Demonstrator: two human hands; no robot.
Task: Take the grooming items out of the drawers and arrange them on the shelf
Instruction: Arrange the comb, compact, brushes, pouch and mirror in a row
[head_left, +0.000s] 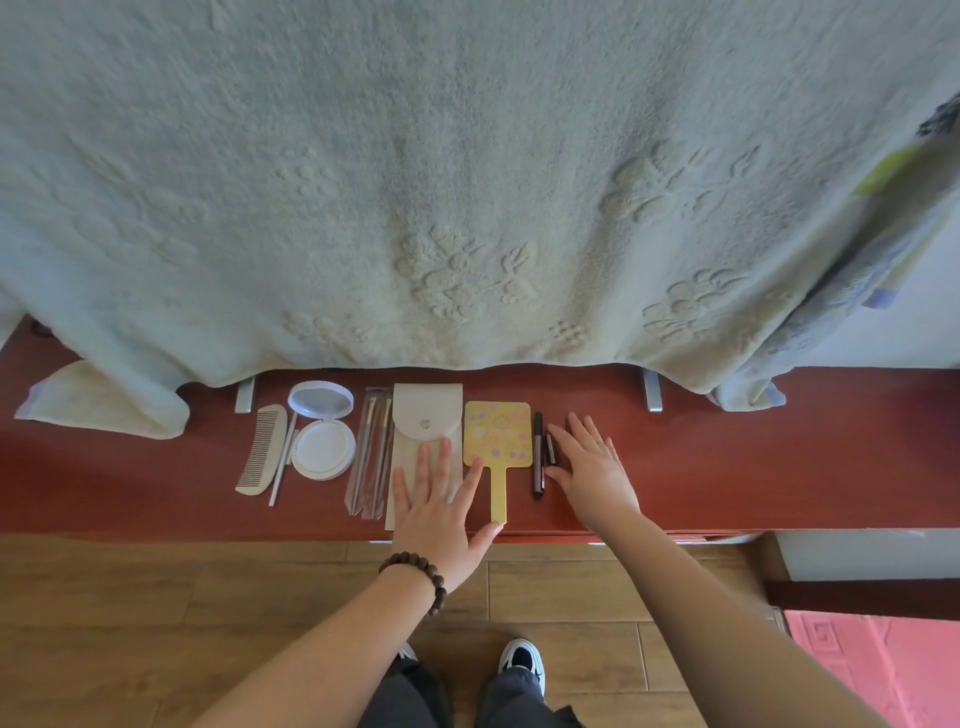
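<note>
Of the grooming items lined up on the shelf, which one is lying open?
The round white compact, second from the left beside the comb: its lid is flipped back, showing the mirror. The snap pouch stays closed.

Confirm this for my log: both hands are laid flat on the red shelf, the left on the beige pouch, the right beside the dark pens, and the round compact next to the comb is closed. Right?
Not quite. The head view shows the round compact lying open, its lid folded back. The rest holds: the left hand lies flat on the beige pouch, the right hand beside the dark pens, and the compact sits next to the comb on the red shelf.
</note>
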